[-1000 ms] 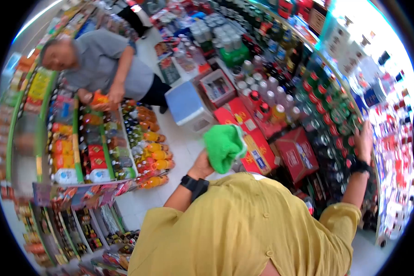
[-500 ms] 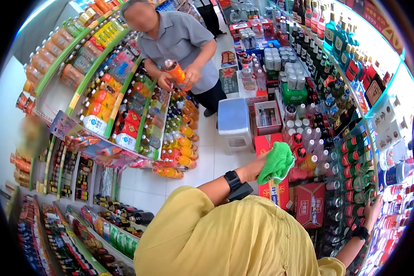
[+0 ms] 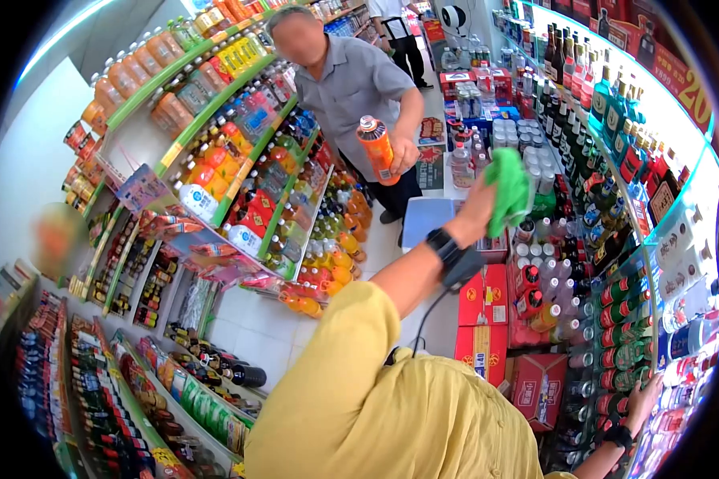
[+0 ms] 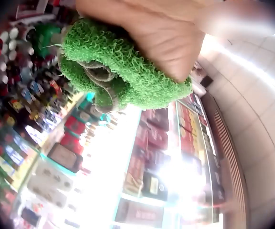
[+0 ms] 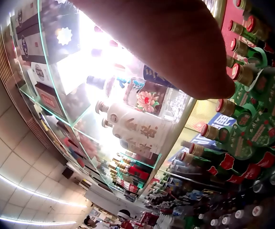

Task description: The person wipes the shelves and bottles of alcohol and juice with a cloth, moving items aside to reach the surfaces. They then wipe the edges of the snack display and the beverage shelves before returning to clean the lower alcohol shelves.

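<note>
In the head view my left hand (image 3: 477,211) is stretched forward over the goods and grips a bunched green cloth (image 3: 506,191). Its looped pile and a folded edge show close up in the left wrist view, where the cloth (image 4: 128,78) bulges out from under the palm. My right hand (image 3: 642,401) rests at the edge of the right-hand shelf, beside rows of green bottles (image 3: 620,334) with red labels. In the right wrist view, part of that hand (image 5: 175,43) lies over the shelf edge, between white liquor bottles (image 5: 135,125) and green bottles with red caps.
A person (image 3: 351,76) in a grey shirt stands across the aisle, holding an orange bottle (image 3: 377,150). Drink shelves (image 3: 216,152) line the left. A blue-topped white stool (image 3: 425,219) and red cartons (image 3: 482,295) stand on the floor ahead.
My left hand has moved forward and up with the green cloth. My right hand stays at the shelf edge. The person opposite now holds the orange bottle out in one hand.
</note>
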Demonstrator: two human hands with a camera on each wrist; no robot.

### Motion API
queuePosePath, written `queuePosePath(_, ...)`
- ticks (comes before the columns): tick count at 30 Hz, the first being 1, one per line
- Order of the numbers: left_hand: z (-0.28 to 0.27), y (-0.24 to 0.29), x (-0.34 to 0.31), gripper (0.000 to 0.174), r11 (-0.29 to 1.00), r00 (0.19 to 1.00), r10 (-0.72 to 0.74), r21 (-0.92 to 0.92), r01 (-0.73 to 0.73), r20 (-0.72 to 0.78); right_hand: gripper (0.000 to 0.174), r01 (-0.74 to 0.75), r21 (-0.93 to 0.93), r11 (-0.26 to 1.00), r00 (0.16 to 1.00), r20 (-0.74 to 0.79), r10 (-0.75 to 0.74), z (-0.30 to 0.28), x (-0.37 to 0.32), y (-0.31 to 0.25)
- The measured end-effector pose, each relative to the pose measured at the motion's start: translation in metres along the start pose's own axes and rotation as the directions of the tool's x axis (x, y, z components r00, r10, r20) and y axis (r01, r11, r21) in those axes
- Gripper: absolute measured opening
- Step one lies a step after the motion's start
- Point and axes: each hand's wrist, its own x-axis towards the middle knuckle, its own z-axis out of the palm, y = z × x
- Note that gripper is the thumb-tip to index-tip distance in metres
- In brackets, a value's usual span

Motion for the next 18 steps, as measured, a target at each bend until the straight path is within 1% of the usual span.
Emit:
queuePosePath(2, 0.036, -0.004, 0.033, 0.023, 0.999, 0.998, 0.043, -0.021, -0.042, 0.055, 0.070, 0.009, 0.056, 0.998, 0.999, -0.036, -0.007, 0.010, 0.005, 0.006)
queuePosePath(4, 0.075, -0.004, 0.045, 0.019, 0.999, 0.999, -0.045, -0.002, 0.045, 0.007, 0.070, 0.001, 0.081, 0.997, 0.999, -0.046, 0.003, 0.013, 0.003, 0.008)
queuePosePath(5, 0.088, -0.010, 0.049, 0.018, 0.999, 0.998, -0.048, -0.003, 0.048, 0.049, 0.070, -0.009, 0.077, 0.997, 0.999, -0.034, 0.011, 0.012, 0.002, 0.007)
queuePosePath(6, 0.103, -0.015, 0.049, 0.015, 0.994, 0.993, -0.108, 0.000, 0.108, 0.052, 0.070, -0.022, 0.073, 0.997, 1.000, -0.019, 0.023, 0.004, 0.001, -0.001)
queuePosePath(8, 0.118, -0.036, 0.049, 0.014, 0.982, 0.979, -0.186, 0.025, 0.185, 0.086, 0.071, -0.047, 0.072, 0.996, 0.999, 0.000, 0.047, -0.005, -0.005, -0.005)
queuePosePath(9, 0.122, -0.046, 0.047, 0.013, 0.978, 0.969, -0.209, 0.053, 0.204, 0.133, 0.071, -0.050, 0.078, 0.996, 0.999, 0.005, 0.049, -0.008, -0.005, -0.007)
queuePosePath(10, 0.128, -0.057, 0.043, 0.013, 0.980, 0.971, -0.200, 0.033, 0.197, 0.132, 0.071, -0.052, 0.087, 0.995, 0.999, 0.008, 0.052, -0.010, -0.003, -0.010)
queuePosePath(12, 0.136, -0.078, 0.039, 0.010, 0.954, 0.945, -0.298, 0.010, 0.299, 0.135, 0.072, -0.058, 0.087, 0.995, 0.998, 0.022, 0.056, -0.012, -0.004, -0.011)
queuePosePath(14, 0.142, -0.098, 0.033, 0.009, 0.915, 0.912, -0.391, -0.053, 0.399, 0.127, 0.073, -0.050, 0.083, 0.995, 0.998, 0.030, 0.047, -0.013, -0.005, -0.011)
queuePosePath(16, 0.147, -0.116, 0.031, 0.009, 0.909, 0.905, -0.400, -0.064, 0.413, 0.145, 0.072, -0.002, 0.095, 0.995, 1.000, -0.010, 0.003, -0.005, 0.001, -0.004)
queuePosePath(17, 0.140, -0.120, 0.030, 0.010, 0.883, 0.874, -0.449, -0.052, 0.466, 0.187, 0.070, 0.023, 0.093, 0.995, 0.999, -0.038, -0.020, 0.004, 0.007, -0.002)
queuePosePath(18, 0.145, -0.117, 0.028, 0.012, 0.847, 0.825, -0.507, -0.035, 0.531, 0.252, 0.068, 0.020, 0.083, 0.996, 0.998, -0.063, -0.014, 0.012, 0.003, 0.004)
